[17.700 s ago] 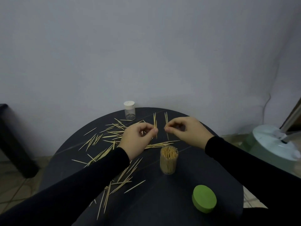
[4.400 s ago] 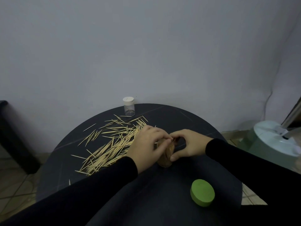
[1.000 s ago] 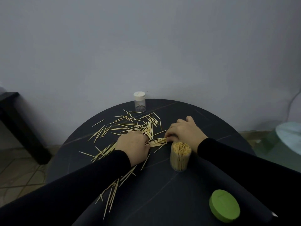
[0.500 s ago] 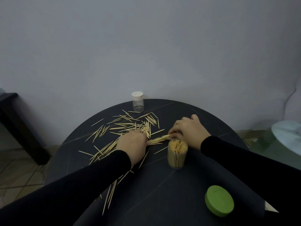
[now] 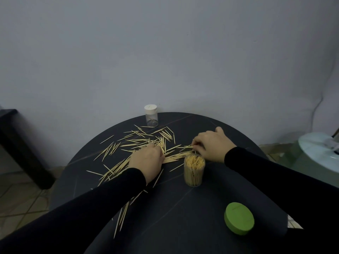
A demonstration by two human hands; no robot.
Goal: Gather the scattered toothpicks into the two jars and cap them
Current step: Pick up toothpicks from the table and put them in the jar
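Green, round and nearest to us, the lid [image 5: 239, 218] lay flat on the dark table [image 5: 183, 208], well short of our fingers and off its jar. A few stray toothpicks [image 5: 122, 217] lay beside our left sleeve, also nearer than the fingers.

Just in front of our right hand [image 5: 211, 143] stood the open jar [image 5: 194, 170], upright and packed nearly to its mouth with toothpicks. By our judgement that one was close to done, wanting only a last bundle and its green lid.

Our left hand [image 5: 146, 160] rested palm down on the scatter, its fingers curled over one end of a loose bundle [image 5: 176, 155] that lay between the two hands; whether they truly gripped it we could not tell. Our right fingers [image 5: 197, 143] were bent together at the bundle's far end and seemed to pinch a few sticks.

Beyond and to the left of our fingers most of the scattered toothpicks [image 5: 143, 142] were spread over the table. Farthest off, at the table's back edge, the small clear jar [image 5: 151, 115] stood with its white cap on and looked almost empty. So we judged a large share of the gathering was left, along with both cappings.
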